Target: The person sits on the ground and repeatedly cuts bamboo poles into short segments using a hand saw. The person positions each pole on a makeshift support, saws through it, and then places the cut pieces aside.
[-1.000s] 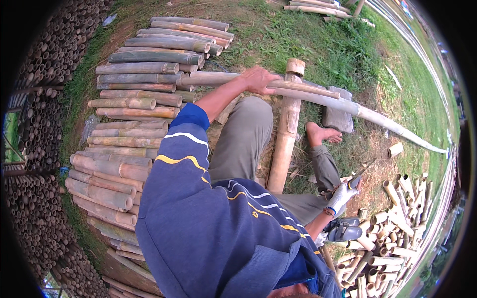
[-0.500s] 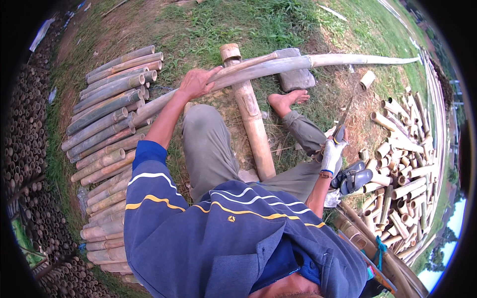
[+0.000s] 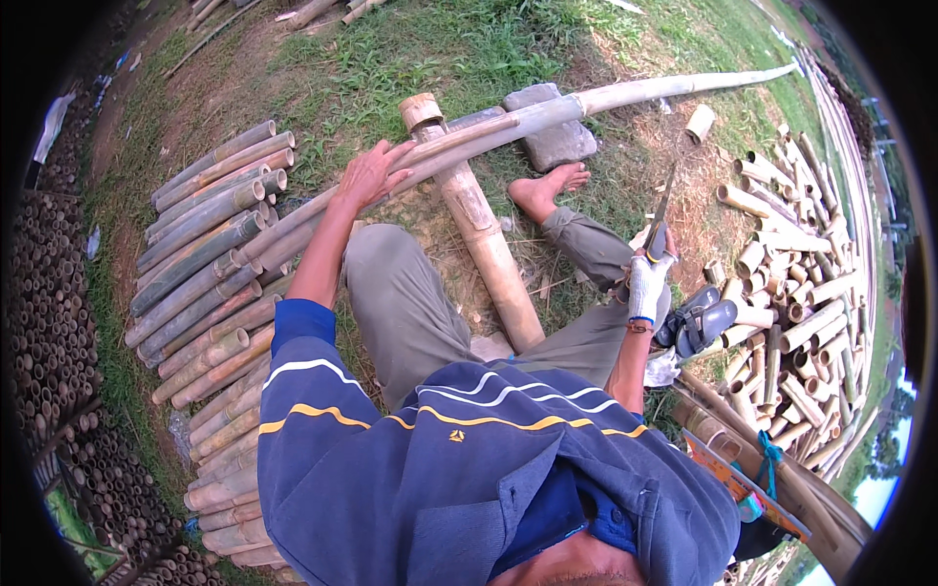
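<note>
A long bamboo pole (image 3: 625, 96) stretches from the left stack out to the far right. A second, thinner bamboo piece (image 3: 467, 138) lies along it. Both cross the top of a thick bamboo post (image 3: 489, 249) with a cut notch. My bare left hand (image 3: 369, 176) rests on the poles just left of the post, fingers spread rather than wrapped round. My right hand (image 3: 648, 283), in a white glove, is closed round the dark and yellow handle of a hand saw (image 3: 661, 208). The saw's narrow blade points away from me, apart from the poles.
Cut bamboo lengths (image 3: 200, 283) lie stacked at the left. A heap of short bamboo pieces (image 3: 796, 303) covers the ground at the right, near dark sandals (image 3: 696, 322). A grey stone (image 3: 555, 146) sits beyond my bare foot (image 3: 547, 192). Bundled upright bamboo tubes (image 3: 54, 293) stand far left.
The view has shifted a little. My left hand's fingers have loosened and spread on the poles. My right hand still holds the saw, its blade now more upright.
</note>
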The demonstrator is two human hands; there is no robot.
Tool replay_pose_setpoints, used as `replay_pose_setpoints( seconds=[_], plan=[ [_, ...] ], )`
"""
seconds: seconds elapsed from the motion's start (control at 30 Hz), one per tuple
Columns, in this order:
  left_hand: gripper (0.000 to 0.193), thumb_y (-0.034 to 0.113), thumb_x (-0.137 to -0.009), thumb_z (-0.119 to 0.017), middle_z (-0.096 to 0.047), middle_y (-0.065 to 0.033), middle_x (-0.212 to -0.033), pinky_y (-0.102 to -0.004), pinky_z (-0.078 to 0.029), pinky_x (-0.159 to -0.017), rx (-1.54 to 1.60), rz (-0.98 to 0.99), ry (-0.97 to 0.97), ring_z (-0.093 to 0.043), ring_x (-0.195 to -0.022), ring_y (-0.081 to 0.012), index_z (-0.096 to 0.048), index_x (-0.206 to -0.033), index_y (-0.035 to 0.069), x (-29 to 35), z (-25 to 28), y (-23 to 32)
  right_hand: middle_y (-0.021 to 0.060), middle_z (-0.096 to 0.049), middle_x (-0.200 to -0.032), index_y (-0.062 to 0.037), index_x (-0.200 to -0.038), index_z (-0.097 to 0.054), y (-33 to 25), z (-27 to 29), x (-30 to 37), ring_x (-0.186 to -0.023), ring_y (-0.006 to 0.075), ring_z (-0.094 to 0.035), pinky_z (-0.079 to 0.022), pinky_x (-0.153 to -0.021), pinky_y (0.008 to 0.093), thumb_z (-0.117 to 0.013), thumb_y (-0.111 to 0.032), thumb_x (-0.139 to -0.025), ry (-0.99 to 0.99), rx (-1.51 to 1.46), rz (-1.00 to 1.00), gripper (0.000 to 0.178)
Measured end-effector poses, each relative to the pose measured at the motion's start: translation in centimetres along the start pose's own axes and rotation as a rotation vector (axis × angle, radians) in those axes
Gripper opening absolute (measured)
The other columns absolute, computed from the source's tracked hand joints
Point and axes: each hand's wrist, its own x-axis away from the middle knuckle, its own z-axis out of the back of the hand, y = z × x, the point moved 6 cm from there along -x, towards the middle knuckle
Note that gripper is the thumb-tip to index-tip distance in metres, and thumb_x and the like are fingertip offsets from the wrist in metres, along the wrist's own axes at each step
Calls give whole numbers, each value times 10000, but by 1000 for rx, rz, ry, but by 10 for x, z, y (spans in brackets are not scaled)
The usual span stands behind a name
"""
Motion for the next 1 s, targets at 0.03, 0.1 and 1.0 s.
replay_pose_setpoints(
  seconds=[0.03, 0.1, 1.0],
  plan=[
    [634, 552, -1072, -655, -660, -159, -1205, -508, -582, -941, 26, 2, 41, -709, -1086, -397, -554, -1627, 262, 5, 3, -6, 90, -535, -1468, -230, -1661, -399, -4, 0, -1, -988, 145, -658, -606, -766, 275, -605, 110, -909, -2, 1, 18, 851],
    [586, 551, -1067, -664, -667, -145, -1165, -506, -583, -939, 80, 10, 119, -713, -1084, -381, -626, -1571, 255, 14, 0, -24, 87, -538, -1457, -221, -1658, -401, -2, 0, -6, -1002, 142, -652, -601, -772, 276, -608, 115, -905, -4, 14, 28, 850],
    [567, 577, -1035, -697, -734, -150, -1055, -496, -573, -921, 68, -22, 302, -714, -1035, -362, -760, -1407, 154, 13, 4, -22, 113, -617, -1182, -261, -1661, -355, -4, -5, 1, -647, 128, -585, -518, -548, 279, -581, 95, -937, -16, 56, -18, 838]
  ],
)
